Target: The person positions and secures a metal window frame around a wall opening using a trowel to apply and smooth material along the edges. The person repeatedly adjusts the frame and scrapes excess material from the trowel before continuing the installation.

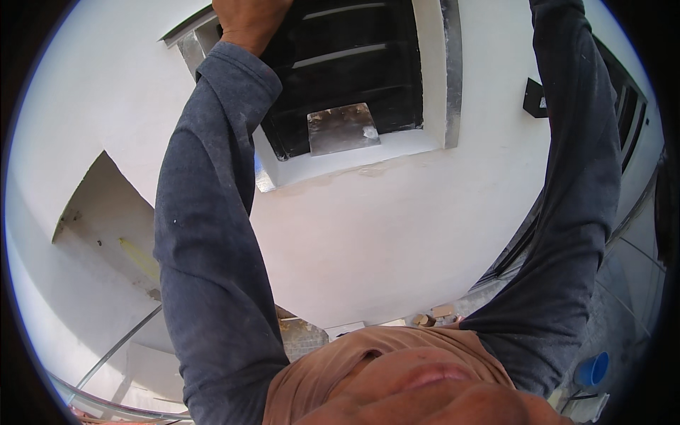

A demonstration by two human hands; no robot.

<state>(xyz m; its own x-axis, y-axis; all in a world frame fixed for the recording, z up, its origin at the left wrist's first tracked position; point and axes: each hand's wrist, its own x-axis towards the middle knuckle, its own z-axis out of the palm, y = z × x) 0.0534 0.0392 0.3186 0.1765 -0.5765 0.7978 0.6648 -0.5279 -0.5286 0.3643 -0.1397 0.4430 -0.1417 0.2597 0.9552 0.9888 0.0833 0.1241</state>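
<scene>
Both my arms, in dark grey sleeves, are raised in front of a white wall (368, 241). The wrist and back of my left hand (249, 23) show at the upper edge, beside the top left of a recessed window (347, 67) with dark panes. Its fingers lie beyond the picture, so what it holds or touches is hidden. My right sleeve (577, 142) runs up out of view at the top right, and that hand does not show. On the window's white sill leans a flat metal plate (344, 129), smeared with a white patch.
A grey strip (451, 71) lines the window's right edge. Right of it, a small black box (535, 99) sticks out from the wall. At left is an angular opening (106, 212) with a yellow strip (138, 258). Below stand a blue bucket (591, 370) and loose rubble (443, 312).
</scene>
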